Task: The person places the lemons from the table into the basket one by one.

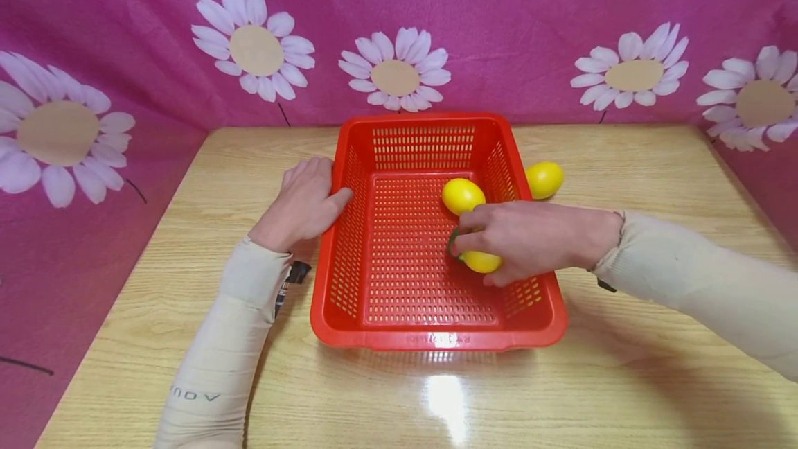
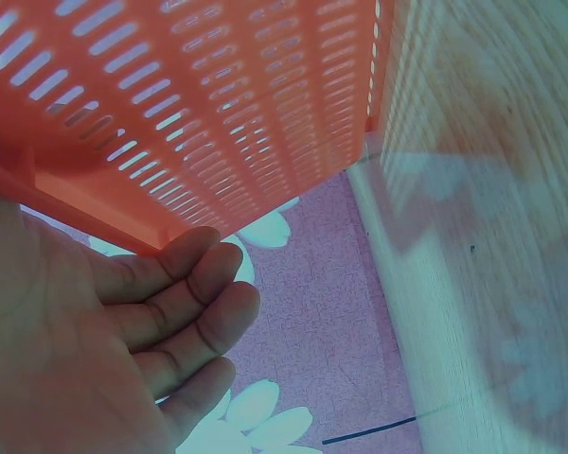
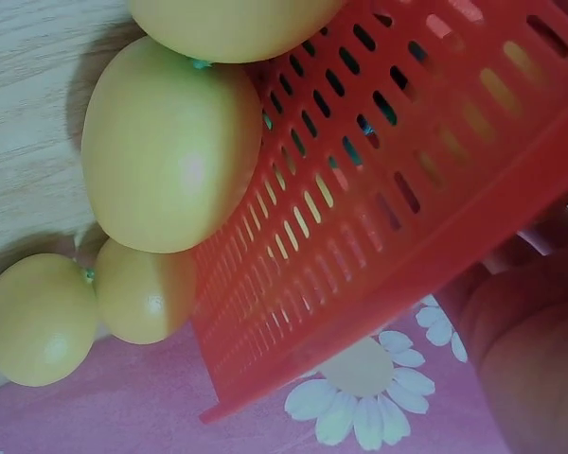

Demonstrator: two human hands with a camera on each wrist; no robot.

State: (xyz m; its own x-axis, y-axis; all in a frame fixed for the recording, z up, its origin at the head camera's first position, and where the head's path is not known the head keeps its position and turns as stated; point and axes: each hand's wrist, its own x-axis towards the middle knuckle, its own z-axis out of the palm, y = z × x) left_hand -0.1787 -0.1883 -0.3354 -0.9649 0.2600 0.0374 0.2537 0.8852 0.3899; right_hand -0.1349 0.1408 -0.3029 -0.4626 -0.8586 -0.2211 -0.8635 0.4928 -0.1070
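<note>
A red slotted basket (image 1: 436, 328) stands in the middle of a wooden table (image 1: 623, 380). My right hand (image 1: 472, 250) reaches in over its right wall and grips a yellow lemon (image 1: 483, 263) low inside; a bit of green shows by the fingers. A second lemon (image 1: 463, 195) lies in the basket just behind it. My left hand (image 1: 312, 192) rests against the basket's left rim with fingers relaxed; in the left wrist view the left hand (image 2: 170, 312) sits under the orange-red wall (image 2: 189, 104).
One lemon (image 1: 544, 179) lies on the table outside the right wall. The right wrist view shows several lemons (image 3: 170, 142) there, against the basket wall (image 3: 388, 170). Pink flowered cloth (image 1: 499, 19) closes off the back and sides.
</note>
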